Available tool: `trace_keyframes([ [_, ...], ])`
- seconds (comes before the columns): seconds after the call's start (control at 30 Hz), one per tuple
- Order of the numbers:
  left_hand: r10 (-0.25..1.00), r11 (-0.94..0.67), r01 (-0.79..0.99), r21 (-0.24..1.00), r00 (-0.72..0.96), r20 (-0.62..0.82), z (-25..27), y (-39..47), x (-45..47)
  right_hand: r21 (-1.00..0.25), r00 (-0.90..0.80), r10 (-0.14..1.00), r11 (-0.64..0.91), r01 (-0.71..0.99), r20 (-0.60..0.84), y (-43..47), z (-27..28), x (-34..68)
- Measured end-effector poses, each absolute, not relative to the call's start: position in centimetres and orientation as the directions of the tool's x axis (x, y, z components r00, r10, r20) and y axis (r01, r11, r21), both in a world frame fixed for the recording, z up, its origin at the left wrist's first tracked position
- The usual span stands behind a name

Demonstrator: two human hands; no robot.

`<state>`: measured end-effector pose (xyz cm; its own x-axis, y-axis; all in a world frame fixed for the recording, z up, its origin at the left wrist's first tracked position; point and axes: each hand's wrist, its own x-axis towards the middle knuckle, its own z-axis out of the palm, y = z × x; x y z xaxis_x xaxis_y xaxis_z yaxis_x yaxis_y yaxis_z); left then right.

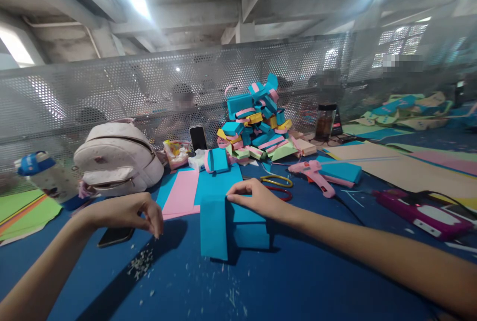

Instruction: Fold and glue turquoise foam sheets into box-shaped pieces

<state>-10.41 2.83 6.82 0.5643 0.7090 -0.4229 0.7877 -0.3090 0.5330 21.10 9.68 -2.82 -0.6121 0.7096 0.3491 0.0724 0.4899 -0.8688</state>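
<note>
My right hand [257, 199] pinches the top edge of a folded blue paper piece [213, 229] between thumb and fingertips. The piece stands upright on the blue table, its right part [249, 235] spreading out below my wrist. To the left, my left hand [139, 211] hovers over the table, apart from the paper, with its fingers bent down and drawn together. Whether anything small is between those fingertips I cannot make out. Whitish crumbs [140, 264] lie beneath that hand. Flat pink paper [181, 191] and blue sheets lie behind the folded piece.
A pile of folded blue, pink and yellow paper pieces [257, 127] rises at the back. Scissors [278, 180] and a pink glue gun [315, 174] lie right of centre, a purple device [423, 214] farther right. At left stand a white backpack [119, 162] and bottle [52, 179]; a phone [115, 236] lies nearby.
</note>
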Motion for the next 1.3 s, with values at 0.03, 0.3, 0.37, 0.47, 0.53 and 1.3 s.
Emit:
trace_keyframes([
  [0.03,0.718,-0.317,0.788,0.528,0.563,-0.410,6.8,2.8,-10.4,-0.869,-0.612,0.710,0.489,0.073,0.348,9.7,-2.8,21.1],
  [0.3,0.780,-0.382,0.774,0.504,0.563,-0.273,7.1,2.9,-9.6,-0.870,-0.607,0.715,0.487,0.078,0.346,9.6,-2.7,21.1],
  [0.37,0.780,-0.380,0.774,0.506,0.562,-0.275,7.3,2.8,-9.3,-0.871,-0.599,0.722,0.485,0.082,0.345,9.6,-2.6,21.1],
  [0.47,0.781,-0.384,0.767,0.514,0.567,-0.263,7.3,2.8,-9.1,-0.873,-0.588,0.733,0.479,0.087,0.344,9.7,-2.6,21.1],
  [0.53,0.786,-0.397,0.742,0.541,0.579,-0.217,7.1,3.0,-8.9,-0.874,-0.586,0.733,0.479,0.084,0.346,9.8,-2.7,21.1],
  [1.3,0.894,-0.142,0.496,0.857,0.436,-0.104,2.1,3.3,-4.2,-0.953,-0.402,0.869,0.300,-0.035,0.288,12.5,-3.4,21.8],
])
